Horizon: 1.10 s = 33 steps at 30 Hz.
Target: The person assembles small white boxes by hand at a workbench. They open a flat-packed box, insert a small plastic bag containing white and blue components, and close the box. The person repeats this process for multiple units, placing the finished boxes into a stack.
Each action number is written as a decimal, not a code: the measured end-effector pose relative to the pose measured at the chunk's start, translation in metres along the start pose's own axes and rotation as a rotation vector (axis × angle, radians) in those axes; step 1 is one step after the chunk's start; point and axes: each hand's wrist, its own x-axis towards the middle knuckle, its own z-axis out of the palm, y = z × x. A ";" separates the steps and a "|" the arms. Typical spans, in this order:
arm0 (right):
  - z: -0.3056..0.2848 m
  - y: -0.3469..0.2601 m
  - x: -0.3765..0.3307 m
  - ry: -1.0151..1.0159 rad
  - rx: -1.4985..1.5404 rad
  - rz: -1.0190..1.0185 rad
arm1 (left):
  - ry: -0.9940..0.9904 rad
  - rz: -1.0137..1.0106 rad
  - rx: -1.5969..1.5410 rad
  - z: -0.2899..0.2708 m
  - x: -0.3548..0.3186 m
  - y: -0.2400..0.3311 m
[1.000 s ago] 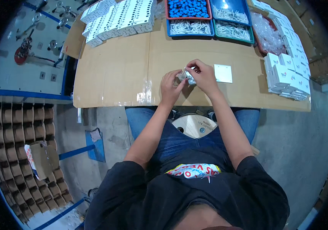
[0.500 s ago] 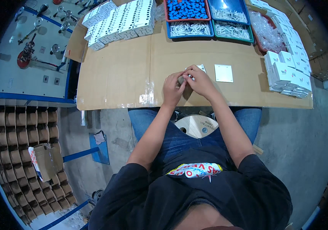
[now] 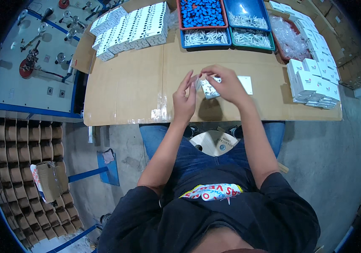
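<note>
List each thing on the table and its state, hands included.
Left hand, pinching the clear piece
Right hand, fingers bent, grip unclear
Clear piece, held up
Small white item, lying, partly covered
White square, flat, partly covered
Red tray, full of blue pieces
Upper blue tray, partly filled
Lower blue tray, filled
Green tray, filled
Clear plastic, heaped
Left boxes, in rows
Right boxes, stacked

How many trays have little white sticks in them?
3: a blue rectangular plastic tray in the nearer row, a green rectangular plastic tray right of it, and a second blue plastic tray behind the green one. Others may be hidden.
</note>
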 end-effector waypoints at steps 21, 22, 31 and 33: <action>-0.053 -0.117 -0.009 0.043 0.595 -0.128 | -0.282 0.419 0.072 -0.021 0.042 0.163; -0.052 -0.118 -0.010 0.066 0.598 -0.104 | -0.284 0.432 0.082 -0.021 0.041 0.166; -0.038 -0.127 -0.014 0.219 0.656 -0.128 | 0.027 0.186 -0.277 -0.005 0.028 0.141; -0.033 -0.128 -0.014 0.235 0.638 -0.110 | 0.045 0.050 -0.403 -0.001 0.022 0.144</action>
